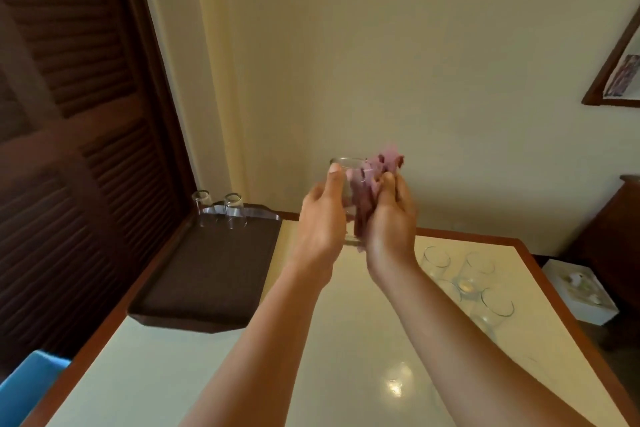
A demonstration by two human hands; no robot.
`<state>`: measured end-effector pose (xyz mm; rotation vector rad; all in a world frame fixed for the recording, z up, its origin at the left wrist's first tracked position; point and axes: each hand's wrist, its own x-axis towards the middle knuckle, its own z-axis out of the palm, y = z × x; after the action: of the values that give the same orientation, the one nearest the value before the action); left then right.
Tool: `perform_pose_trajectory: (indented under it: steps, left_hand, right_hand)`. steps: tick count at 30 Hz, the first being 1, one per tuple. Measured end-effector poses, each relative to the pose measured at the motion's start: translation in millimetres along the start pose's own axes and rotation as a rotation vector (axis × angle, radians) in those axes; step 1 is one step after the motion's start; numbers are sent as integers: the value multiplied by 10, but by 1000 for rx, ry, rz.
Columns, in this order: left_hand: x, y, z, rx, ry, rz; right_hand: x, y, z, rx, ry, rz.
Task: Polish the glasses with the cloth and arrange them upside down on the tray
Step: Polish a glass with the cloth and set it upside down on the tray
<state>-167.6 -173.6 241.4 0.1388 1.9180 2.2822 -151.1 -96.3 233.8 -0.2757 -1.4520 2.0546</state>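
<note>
The fingers (335,173) of the left hand (320,215) are curling round a clear glass (347,191), thumb lying near its rim, and are holding it up in the air above the far edge of the worktop (214,374). The right hand (391,215) is gripping a pinkish-purple cloth (375,170), fingers closed on it, and pressing it against the glass; the cloth seems to be pushed partly inside, though blur is making that hard to confirm. To the left of the held glass, a dark brown tray (204,274) is lying on the worktop, and two glasses (232,210) are standing upside down side by side at its far end. To the right of the held glass and lower, several more clear glasses (478,270) are clustering upright on the worktop.
</note>
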Motion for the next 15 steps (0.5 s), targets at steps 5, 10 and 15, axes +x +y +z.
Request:
perform_pose_trajectory:
  steps: [5,10,15]
  left_hand:
    - [110,-97,-165,-3,130,93]
    - [289,-306,-444,-48,102,-45]
    - [465,-714,-659,-125,270,-39]
  right_hand:
    - [-197,200,87,-297,-96,12]
    - [-10,456,261,-357,-118,-61]
    - [-5,803,439,-214,-133,502]
